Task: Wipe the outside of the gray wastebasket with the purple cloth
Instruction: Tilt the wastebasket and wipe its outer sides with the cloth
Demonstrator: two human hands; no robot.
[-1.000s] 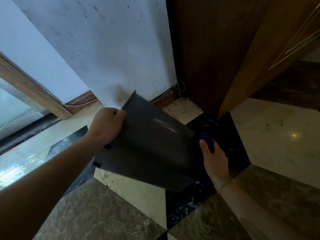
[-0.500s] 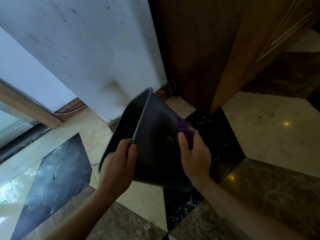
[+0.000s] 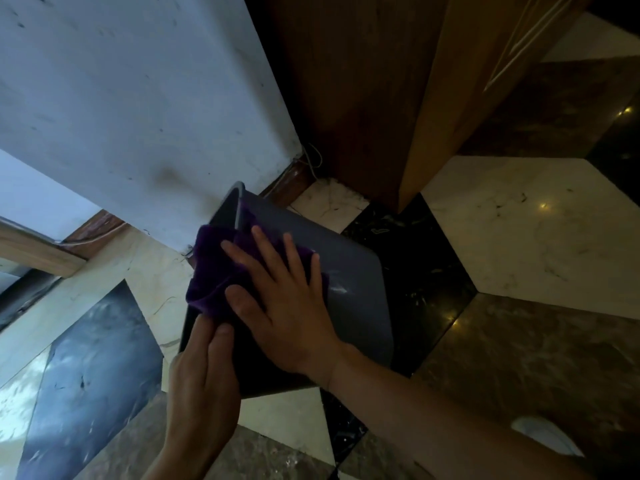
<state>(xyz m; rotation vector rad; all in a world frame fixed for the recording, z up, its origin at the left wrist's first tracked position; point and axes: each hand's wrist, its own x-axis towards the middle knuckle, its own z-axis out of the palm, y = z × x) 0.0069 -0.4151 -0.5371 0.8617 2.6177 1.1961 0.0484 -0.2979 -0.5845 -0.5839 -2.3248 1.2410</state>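
Observation:
The gray wastebasket (image 3: 353, 292) is tilted on its side above the floor, its open rim pointing up toward the white wall. My right hand (image 3: 287, 306) lies flat with fingers spread on the basket's upper outer face, pressing the purple cloth (image 3: 214, 268) against it. The cloth bunches out to the left of my fingers, near the rim. My left hand (image 3: 204, 375) grips the basket's near left edge from below the cloth and holds it up. The basket's inside is hidden.
A stained white wall (image 3: 145, 109) with a wooden skirting stands behind the basket. A dark wooden door frame (image 3: 346, 98) and a lighter door (image 3: 460, 81) rise at the right. The patterned marble floor (image 3: 519, 237) spreads around. Thin wires (image 3: 311, 157) hang in the corner.
My right hand slid with the cloth from the basket's far right side onto its upper face, fingers now spread flat. The basket turned, and my left hand shifted lower on its near edge.

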